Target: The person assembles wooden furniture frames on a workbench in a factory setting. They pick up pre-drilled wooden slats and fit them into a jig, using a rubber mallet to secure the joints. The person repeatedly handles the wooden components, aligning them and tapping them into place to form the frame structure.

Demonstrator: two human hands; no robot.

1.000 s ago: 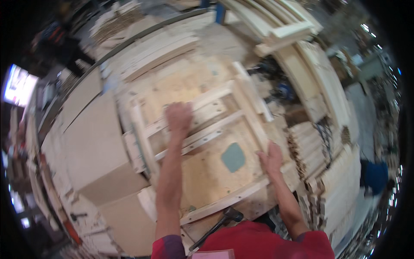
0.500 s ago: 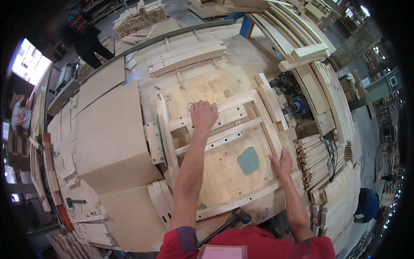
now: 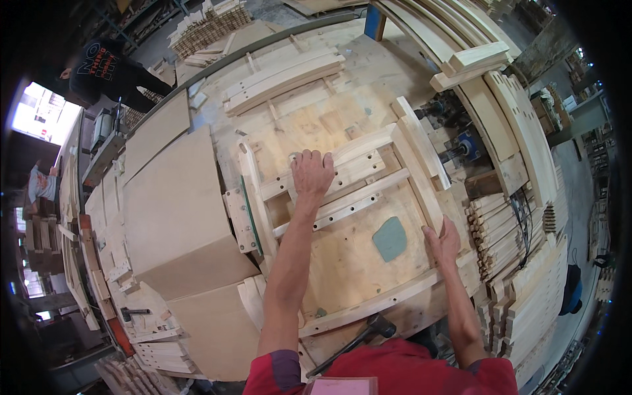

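A pale wooden chair-like frame (image 3: pixel 421 176) with drilled cross rails lies on a plywood work board (image 3: pixel 342 263). My left hand (image 3: pixel 313 172) reaches over the frame's far rails, fingers curled over the far edge of one. At the near right, my right hand (image 3: pixel 444 242) grips the frame's right side piece, with the thumb on its inner side. A drilled rail (image 3: pixel 355 209) crosses the frame below my left hand. Another long rail (image 3: pixel 375 301) lies along the near edge. A grey-green flat patch (image 3: pixel 390 239) shows on the board inside the frame.
A black mallet (image 3: pixel 378 327) lies close to my body. Large cardboard sheets (image 3: pixel 174 204) cover the left side. Machine parts with a blue fitting (image 3: pixel 467 145) stand right of the frame, near stacked wooden pieces (image 3: pixel 490 240). A person (image 3: pixel 108 72) stands at the far left.
The whole view has shifted and turned slightly. Both hands keep their places on the wooden frame, with no clear movement of it against the board.
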